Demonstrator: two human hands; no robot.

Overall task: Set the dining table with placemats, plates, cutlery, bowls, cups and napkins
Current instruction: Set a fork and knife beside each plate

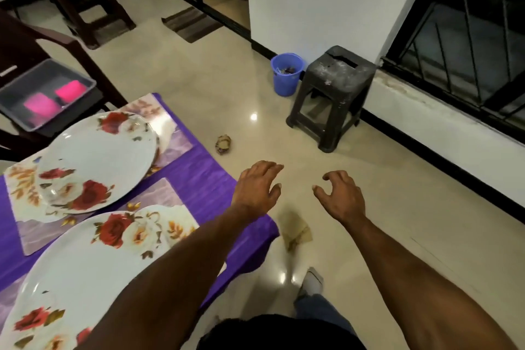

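Both hands out in front over the floor, holding nothing. Left hand (257, 187) sits just past the table corner, fingers loosely spread and a bit curled, palm down. Right hand (341, 196) is near it, apart from it, fingers spread and hooked – thumb out toward the left hand.

Table (204, 179) is at the left with a purple cloth. Two floral placemats on it: far placemat (170, 133) and near placemat (167, 199). Far plate (99, 162), white with red roses, lies on the far placemat. Near plate (85, 270), same pattern, lies on the near placemat, partly hidden by the left forearm. No cutlery, bowls, cups or napkins visible on the table part in view.

Beyond the table a dark chair (42, 45) carries a clear plastic bin (48, 94) with two pink items inside – can't tell what they are. On the floor: blue bucket (285, 75) just beside a dark plastic stool (332, 96), both against the white wall.
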